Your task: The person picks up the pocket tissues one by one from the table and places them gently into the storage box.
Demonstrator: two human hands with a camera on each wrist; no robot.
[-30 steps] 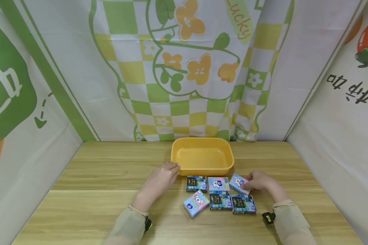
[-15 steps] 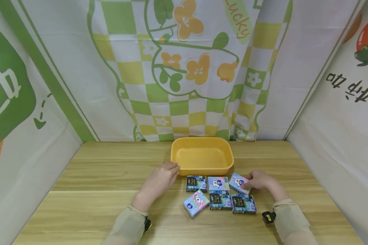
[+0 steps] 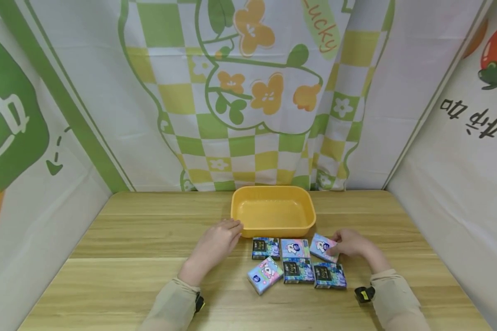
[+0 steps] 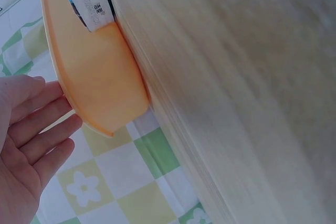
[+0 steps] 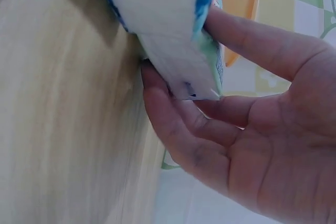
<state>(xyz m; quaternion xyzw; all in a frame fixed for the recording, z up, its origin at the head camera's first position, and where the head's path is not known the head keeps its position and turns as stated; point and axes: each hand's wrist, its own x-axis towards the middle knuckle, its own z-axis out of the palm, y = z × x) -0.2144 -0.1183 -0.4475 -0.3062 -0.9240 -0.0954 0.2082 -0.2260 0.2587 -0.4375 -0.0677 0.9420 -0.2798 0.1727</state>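
My right hand (image 3: 351, 242) holds a small light-blue tissue pack (image 3: 320, 246) with a cartoon print by its right end. In the right wrist view the thumb lies on one side of the tissue pack (image 5: 181, 69) and the fingers curl round the other. My left hand (image 3: 220, 236) touches the front left corner of a yellow plastic basin (image 3: 273, 232), its fingers nearly straight at the rim in the left wrist view. Two more light cartoon packs, one in the row (image 3: 295, 248) and one tilted (image 3: 265, 275), lie on the table.
Three dark-blue patterned tissue packs lie among the light ones: one at the back left (image 3: 266, 248), one in the middle (image 3: 298, 271), one at the front right (image 3: 329, 276). Behind the basin hangs a checked curtain (image 3: 257, 147) at the wooden table's (image 3: 149, 239) far edge.
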